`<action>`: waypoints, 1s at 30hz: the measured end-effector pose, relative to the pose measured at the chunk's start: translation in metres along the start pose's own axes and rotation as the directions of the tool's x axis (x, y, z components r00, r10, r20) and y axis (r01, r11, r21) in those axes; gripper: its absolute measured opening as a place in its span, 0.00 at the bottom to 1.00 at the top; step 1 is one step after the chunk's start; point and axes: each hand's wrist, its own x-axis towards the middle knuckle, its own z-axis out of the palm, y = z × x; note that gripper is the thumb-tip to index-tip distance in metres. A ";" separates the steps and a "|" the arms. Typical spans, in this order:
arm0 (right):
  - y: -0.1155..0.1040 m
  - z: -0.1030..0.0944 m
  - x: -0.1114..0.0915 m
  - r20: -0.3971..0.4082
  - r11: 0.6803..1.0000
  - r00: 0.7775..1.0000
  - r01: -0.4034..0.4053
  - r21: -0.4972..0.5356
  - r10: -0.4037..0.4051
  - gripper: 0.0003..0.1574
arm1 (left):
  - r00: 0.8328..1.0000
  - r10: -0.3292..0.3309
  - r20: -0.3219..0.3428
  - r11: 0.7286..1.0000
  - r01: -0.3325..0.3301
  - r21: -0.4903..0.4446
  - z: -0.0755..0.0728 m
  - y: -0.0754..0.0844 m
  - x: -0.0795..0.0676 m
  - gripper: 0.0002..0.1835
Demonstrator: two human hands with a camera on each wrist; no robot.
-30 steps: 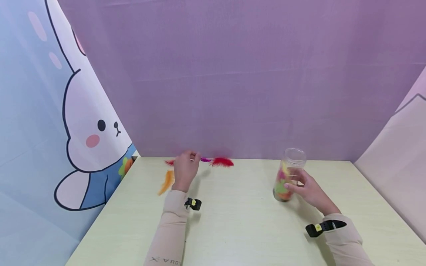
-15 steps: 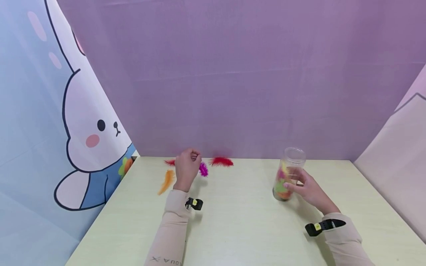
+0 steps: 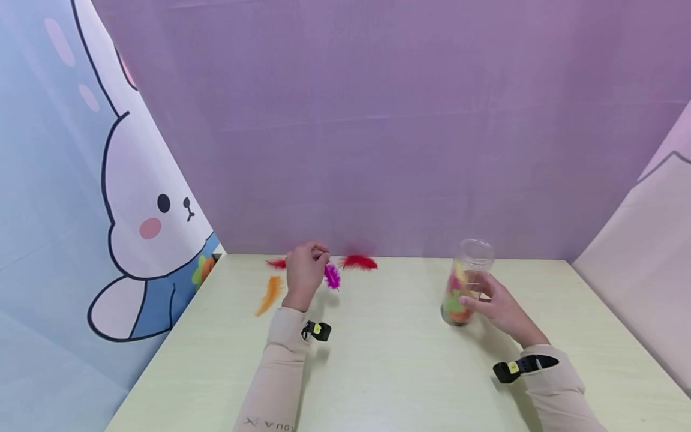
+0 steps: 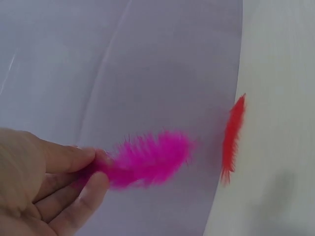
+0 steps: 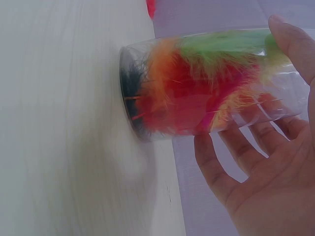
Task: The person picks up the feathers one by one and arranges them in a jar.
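Between thumb and fingers, my left hand (image 3: 305,275) pinches a magenta feather (image 4: 155,160) by one end, its fluffy part pointing down above the table's back. A red feather (image 3: 359,262) lies just right of it along the back edge. Behind the left hand another red feather (image 3: 276,264) is partly hidden. An orange feather (image 3: 269,295) rests left of that wrist. On the right, my right hand (image 3: 501,309) grips a clear plastic jar (image 5: 290,91) round its side, thumb on one face and fingers on the other. Orange, red, green, yellow and magenta feathers (image 5: 182,91) fill its lower part.
The pale table (image 3: 378,360) ends at a purple cloth backdrop (image 3: 378,132). A blue cloth (image 3: 48,252) with a cartoon rabbit hangs along the left side, and a pale pink and white one (image 3: 648,270) along the right.
The magenta feather has swung from lying sideways near the back edge to hanging downward from my left hand, which has shifted slightly right. The right hand and jar have barely moved.
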 end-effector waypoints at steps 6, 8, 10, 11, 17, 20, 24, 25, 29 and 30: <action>-0.001 0.000 0.000 0.002 1.000 1.000 0.001 0.006 -0.001 0.39 | 1.000 0.028 -0.002 1.000 -0.028 0.014 0.002 0.010 -0.003 0.04; -0.001 0.000 0.000 0.002 1.000 1.000 -0.001 0.008 0.001 0.39 | 0.999 0.033 -0.007 0.999 -0.033 0.017 0.002 0.013 -0.004 0.03; -0.001 0.000 0.000 0.001 1.000 1.000 -0.003 0.008 0.003 0.39 | 0.999 0.035 -0.013 0.999 -0.034 0.023 0.002 0.016 -0.005 0.03; -0.001 0.000 0.000 0.001 1.000 1.000 -0.003 0.006 0.003 0.39 | 0.999 0.037 -0.017 0.999 -0.036 0.027 0.002 0.017 -0.005 0.03; -0.002 0.000 -0.001 -0.004 1.000 1.000 -0.003 -0.004 0.003 0.39 | 0.999 0.044 -0.032 0.998 -0.043 0.041 0.001 0.024 -0.008 0.03; -0.002 0.000 -0.001 -0.004 1.000 1.000 0.001 -0.005 -0.001 0.39 | 0.998 0.051 -0.038 0.998 -0.049 0.030 0.002 0.027 -0.008 0.04; -0.001 0.000 0.000 -0.004 1.000 1.000 0.006 0.000 -0.006 0.39 | 0.996 0.083 -0.030 0.996 -0.083 -0.014 0.006 0.031 -0.008 0.05; 0.000 0.000 0.000 -0.004 1.000 1.000 0.006 0.001 -0.006 0.39 | 0.995 0.094 -0.025 0.995 -0.095 -0.031 0.008 0.033 -0.008 0.05; 0.000 0.001 0.000 -0.004 1.000 1.000 0.002 0.001 -0.002 0.39 | 0.994 0.110 0.013 0.990 -0.108 -0.087 0.013 0.045 -0.008 0.05; 0.000 0.001 0.000 -0.004 1.000 1.000 0.003 -0.001 -0.003 0.39 | 0.994 0.110 0.024 0.989 -0.107 -0.103 0.014 0.049 -0.007 0.06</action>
